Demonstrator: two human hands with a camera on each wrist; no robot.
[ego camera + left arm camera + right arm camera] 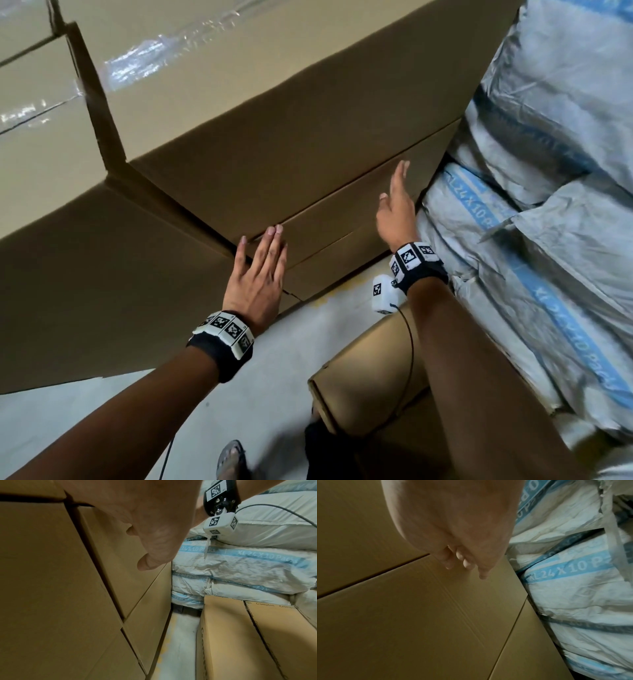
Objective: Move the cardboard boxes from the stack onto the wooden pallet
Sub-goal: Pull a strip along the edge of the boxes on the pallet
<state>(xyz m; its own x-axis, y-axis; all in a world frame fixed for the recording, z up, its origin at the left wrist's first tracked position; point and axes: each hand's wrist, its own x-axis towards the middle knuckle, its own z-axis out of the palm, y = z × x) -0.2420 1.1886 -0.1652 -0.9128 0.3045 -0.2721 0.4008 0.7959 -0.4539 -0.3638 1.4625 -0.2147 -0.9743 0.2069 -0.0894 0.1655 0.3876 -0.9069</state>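
A stack of plain brown cardboard boxes fills the head view. The taped top box (274,113) sits on a lower box (342,219). My left hand (260,270) lies flat on the lower box's front near its left corner, fingers straight, fingertips at the seam under the top box. My right hand (394,212) is open with straight fingers at the right end of that front; I cannot tell whether it touches. The left wrist view shows my palm and thumb (149,562) beside the box (120,568). The right wrist view shows fingertips (467,565) over cardboard (419,608). No pallet is in view.
White woven sacks (548,171) with blue stripes are piled tight against the stack's right side. A bigger box (85,281) juts out on the left. Low boxes printed Crompton (257,635) stand by my right leg. Grey floor (239,394) and my sandalled foot (231,459) are below.
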